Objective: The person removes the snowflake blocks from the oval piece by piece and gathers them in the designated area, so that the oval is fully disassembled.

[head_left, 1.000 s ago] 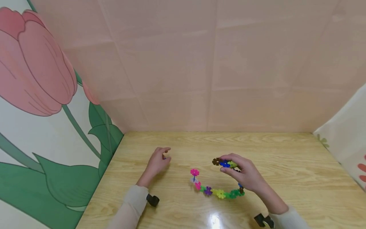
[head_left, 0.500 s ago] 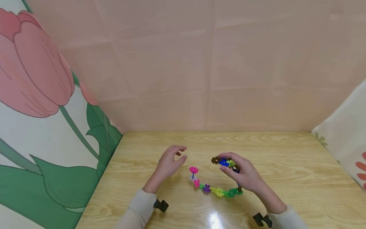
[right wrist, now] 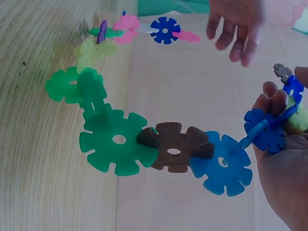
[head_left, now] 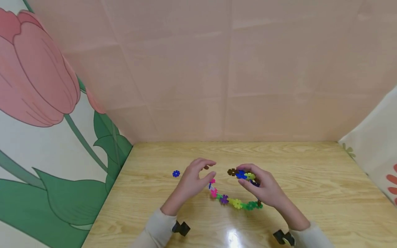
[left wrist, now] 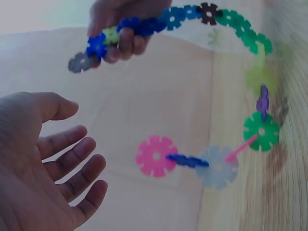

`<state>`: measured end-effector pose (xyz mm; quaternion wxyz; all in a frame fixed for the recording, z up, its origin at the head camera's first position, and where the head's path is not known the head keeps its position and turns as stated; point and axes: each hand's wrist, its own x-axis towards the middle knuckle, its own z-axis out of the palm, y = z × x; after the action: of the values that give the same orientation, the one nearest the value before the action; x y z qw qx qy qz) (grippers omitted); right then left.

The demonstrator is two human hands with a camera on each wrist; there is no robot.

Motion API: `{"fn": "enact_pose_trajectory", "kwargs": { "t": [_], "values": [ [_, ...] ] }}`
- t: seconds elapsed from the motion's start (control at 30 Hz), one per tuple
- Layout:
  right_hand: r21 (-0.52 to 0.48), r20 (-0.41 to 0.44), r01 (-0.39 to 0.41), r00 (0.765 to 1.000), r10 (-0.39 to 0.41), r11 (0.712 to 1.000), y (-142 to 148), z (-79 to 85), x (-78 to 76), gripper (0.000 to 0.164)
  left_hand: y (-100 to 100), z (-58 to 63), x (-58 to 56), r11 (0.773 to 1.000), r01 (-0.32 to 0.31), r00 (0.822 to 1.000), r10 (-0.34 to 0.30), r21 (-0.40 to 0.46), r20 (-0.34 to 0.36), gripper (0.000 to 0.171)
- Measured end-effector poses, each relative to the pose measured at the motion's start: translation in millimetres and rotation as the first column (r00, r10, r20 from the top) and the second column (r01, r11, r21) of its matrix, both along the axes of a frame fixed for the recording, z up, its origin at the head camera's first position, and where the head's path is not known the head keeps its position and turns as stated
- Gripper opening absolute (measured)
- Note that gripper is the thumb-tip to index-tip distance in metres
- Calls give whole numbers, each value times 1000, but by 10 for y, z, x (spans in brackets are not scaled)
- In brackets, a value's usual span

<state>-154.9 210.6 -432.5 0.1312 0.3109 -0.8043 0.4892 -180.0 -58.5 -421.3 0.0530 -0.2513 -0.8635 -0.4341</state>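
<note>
A chain of interlocking plastic snowflake discs (head_left: 237,203) in many colours curves between my two hands. With fingers and thumb my right hand (head_left: 263,186) grips its blue and light-green part, and a brown disc (head_left: 232,172) sticks out past the fingertips. Lower down, the green, yellow and purple discs hang close above or on the wood; I cannot tell which. My left hand (head_left: 193,179) holds nothing, its fingers spread and slightly bent. Close to it is the chain's other end, a pink disc (left wrist: 156,156) joined to a blue one (left wrist: 187,160), apart from the fingers in the left wrist view.
A loose blue snowflake disc (head_left: 176,173) lies on the wooden table (head_left: 294,158), left of my left hand. A pinkish cloth (head_left: 186,86) rises behind the table's back edge. Tulip-printed panel (head_left: 40,69) stands on the left, a white one (head_left: 378,137) on the right.
My left hand has moved right, toward the pink end of the chain, and the loose blue disc it hid now shows on the table. My right hand has kept its grip, nearly still.
</note>
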Motion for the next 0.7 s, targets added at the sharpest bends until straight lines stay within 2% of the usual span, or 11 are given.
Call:
{"fn": "enact_pose_trajectory", "kwargs": {
  "t": [0.4, 0.7],
  "values": [
    [-11, 9, -33, 999, 33, 999, -2, -40, -28, 34, 146, 77, 101, 997, 74, 997, -74, -5, 1, 33],
    [-26, -7, -74, 997, 74, 997, -4, -16, -19, 35, 233, 84, 126, 992, 123, 992, -122, 13, -36, 30]
  ]
}}
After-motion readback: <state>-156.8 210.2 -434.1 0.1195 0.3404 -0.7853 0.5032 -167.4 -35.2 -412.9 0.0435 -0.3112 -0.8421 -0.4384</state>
